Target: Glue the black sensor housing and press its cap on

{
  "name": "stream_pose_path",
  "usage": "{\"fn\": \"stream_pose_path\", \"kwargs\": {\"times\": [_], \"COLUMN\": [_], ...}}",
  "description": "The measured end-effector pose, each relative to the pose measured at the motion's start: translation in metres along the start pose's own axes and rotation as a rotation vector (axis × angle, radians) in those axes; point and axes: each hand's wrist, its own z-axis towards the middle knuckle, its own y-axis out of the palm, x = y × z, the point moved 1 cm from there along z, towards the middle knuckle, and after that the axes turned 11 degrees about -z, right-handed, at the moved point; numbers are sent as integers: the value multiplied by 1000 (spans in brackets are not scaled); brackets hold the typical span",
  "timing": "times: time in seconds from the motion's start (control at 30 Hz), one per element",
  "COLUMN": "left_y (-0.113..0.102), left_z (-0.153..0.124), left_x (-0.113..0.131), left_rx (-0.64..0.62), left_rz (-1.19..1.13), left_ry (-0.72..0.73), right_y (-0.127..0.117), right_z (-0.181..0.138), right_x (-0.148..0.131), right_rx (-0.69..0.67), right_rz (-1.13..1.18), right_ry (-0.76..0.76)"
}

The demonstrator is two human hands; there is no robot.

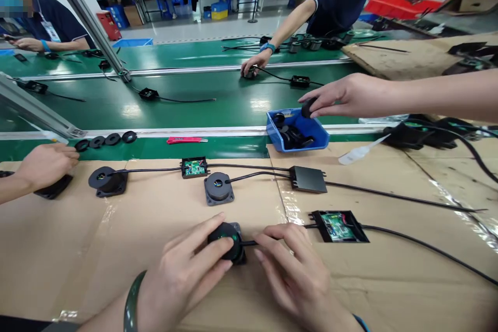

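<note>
Left hand (182,275): my grip pinches the round black sensor (227,241).
Right hand (295,275): my fingers apparently pinch its cable (249,243).
Sensor: resting on the cardboard-covered desk (116,249), near an open circuit box (337,226).

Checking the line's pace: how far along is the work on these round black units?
Looks done: little that shows. In hand: the left hand and right hand grip one round black unit. Left: two similar units lie beyond, and two boxes show bare circuit boards.
</note>
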Motion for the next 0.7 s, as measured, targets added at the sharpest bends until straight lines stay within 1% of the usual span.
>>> {"fn": "stream_pose_path", "kwargs": {"times": [0.1, 0.2, 0.27, 0.4, 0.7], "left_y": [0, -1, -1, -2, -1], "left_z": [3, 7, 9, 12, 12], "left_x": [4, 3, 1, -1, -2], "left_rx": [-11, 1, -23, -88, -126], "left_rz": [42, 3, -23, -58, -103], "left_ry": [8, 55, 73, 72, 48], "right_y": [-1, -1, -1, -2, -5], "right_z": [0, 1, 2, 2, 4], "right_x": [2, 4, 5, 5, 5], "right_rx": [33, 48, 48, 47, 48], "right_rz": [11, 7, 10, 28, 45], "right_ry": [4, 8, 12, 15, 24]}}
